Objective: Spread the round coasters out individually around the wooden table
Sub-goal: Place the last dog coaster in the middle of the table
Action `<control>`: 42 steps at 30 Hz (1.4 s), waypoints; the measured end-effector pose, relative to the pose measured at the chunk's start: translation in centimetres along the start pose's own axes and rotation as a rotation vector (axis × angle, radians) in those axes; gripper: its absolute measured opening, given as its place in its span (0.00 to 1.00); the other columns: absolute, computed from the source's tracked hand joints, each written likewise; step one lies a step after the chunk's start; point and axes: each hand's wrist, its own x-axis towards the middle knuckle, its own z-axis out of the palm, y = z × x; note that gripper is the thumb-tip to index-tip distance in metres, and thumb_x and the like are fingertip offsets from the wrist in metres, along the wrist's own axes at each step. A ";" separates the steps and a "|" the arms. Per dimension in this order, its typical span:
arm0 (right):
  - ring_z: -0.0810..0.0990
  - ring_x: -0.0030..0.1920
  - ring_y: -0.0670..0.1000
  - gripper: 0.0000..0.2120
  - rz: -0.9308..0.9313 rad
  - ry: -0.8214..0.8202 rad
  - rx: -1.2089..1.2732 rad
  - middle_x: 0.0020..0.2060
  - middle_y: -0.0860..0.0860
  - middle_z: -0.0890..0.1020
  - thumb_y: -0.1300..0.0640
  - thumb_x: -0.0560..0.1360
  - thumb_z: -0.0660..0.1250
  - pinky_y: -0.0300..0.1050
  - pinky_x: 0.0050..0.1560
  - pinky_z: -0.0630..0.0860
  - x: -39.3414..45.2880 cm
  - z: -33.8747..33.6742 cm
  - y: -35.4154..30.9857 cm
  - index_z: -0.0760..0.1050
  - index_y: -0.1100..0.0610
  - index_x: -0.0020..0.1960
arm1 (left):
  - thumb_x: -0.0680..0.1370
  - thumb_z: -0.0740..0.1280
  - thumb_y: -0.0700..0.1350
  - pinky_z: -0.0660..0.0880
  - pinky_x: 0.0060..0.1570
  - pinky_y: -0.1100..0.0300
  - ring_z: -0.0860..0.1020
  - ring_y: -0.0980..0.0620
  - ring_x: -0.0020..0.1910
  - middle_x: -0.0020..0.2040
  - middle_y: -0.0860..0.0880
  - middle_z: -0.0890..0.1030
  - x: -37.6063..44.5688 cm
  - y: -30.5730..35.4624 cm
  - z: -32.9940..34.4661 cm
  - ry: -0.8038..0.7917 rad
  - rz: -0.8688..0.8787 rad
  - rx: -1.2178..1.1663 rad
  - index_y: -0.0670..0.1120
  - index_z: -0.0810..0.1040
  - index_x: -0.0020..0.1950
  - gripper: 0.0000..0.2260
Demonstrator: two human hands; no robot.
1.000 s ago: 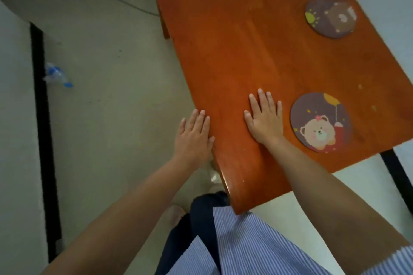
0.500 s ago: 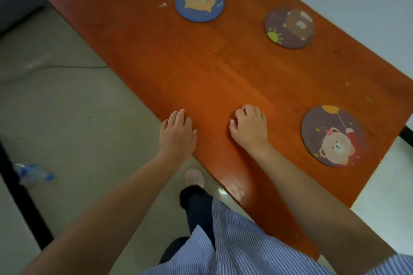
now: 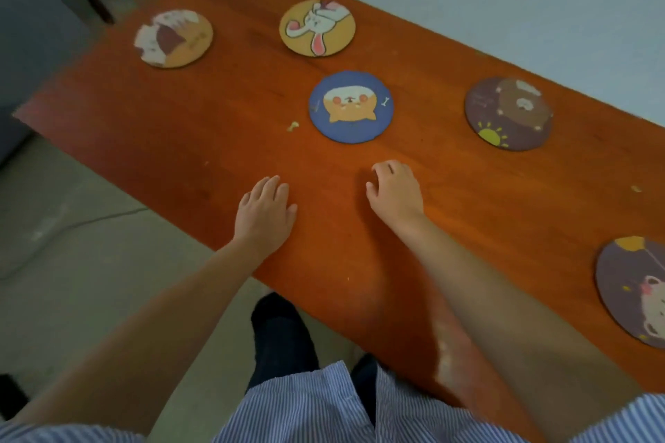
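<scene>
Wooden table (image 3: pixel 216 126) bears coasters; both hands empty.

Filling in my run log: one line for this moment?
coasters: five spread singly on wooden table | left hand: empty, flat | right hand: empty, curled

Dim, flat indoor light; colours muted. Soft glare patch on surface (image 3: pixel 446 345) near edge at 5 o'clock. Faint shadows under both hands. Motion blur softens coaster (image 3: pixel 173 38) at 11 o'clock and frame corners. Wide-angle bend stretches forearms and 3 o'clock edge. Overall slightly soft, grainy.
</scene>
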 end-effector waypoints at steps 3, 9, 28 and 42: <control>0.70 0.61 0.60 0.15 0.094 0.010 -0.041 0.60 0.59 0.74 0.57 0.76 0.63 0.54 0.60 0.71 3.3 0.1 -2.7 0.70 0.62 0.61 | 0.79 0.54 0.51 0.56 0.72 0.48 0.56 0.45 0.74 0.74 0.43 0.61 3.9 -3.1 -1.4 -0.040 0.111 0.009 0.43 0.60 0.71 0.22; 0.70 0.62 0.59 0.20 0.148 -0.038 -0.149 0.61 0.59 0.73 0.51 0.75 0.65 0.54 0.59 0.71 8.4 1.4 -7.4 0.68 0.61 0.63 | 0.79 0.53 0.53 0.51 0.73 0.48 0.51 0.46 0.76 0.76 0.43 0.56 9.1 -8.3 -2.4 -0.107 0.275 0.002 0.43 0.59 0.71 0.23; 0.77 0.40 0.60 0.12 -0.186 -0.266 -0.421 0.48 0.63 0.78 0.74 0.69 0.57 0.44 0.27 0.65 8.0 1.2 -9.9 0.74 0.66 0.48 | 0.78 0.56 0.50 0.53 0.72 0.50 0.58 0.45 0.74 0.73 0.42 0.64 10.3 -11.5 -1.1 -0.048 0.382 -0.155 0.42 0.61 0.71 0.23; 0.73 0.55 0.65 0.12 0.513 0.151 0.051 0.55 0.65 0.77 0.66 0.75 0.62 0.57 0.56 0.69 -3.5 3.1 -3.7 0.74 0.67 0.58 | 0.77 0.62 0.48 0.72 0.43 0.51 0.76 0.40 0.51 0.59 0.40 0.72 9.8 -1.3 -2.5 -0.369 0.360 -0.064 0.41 0.69 0.61 0.16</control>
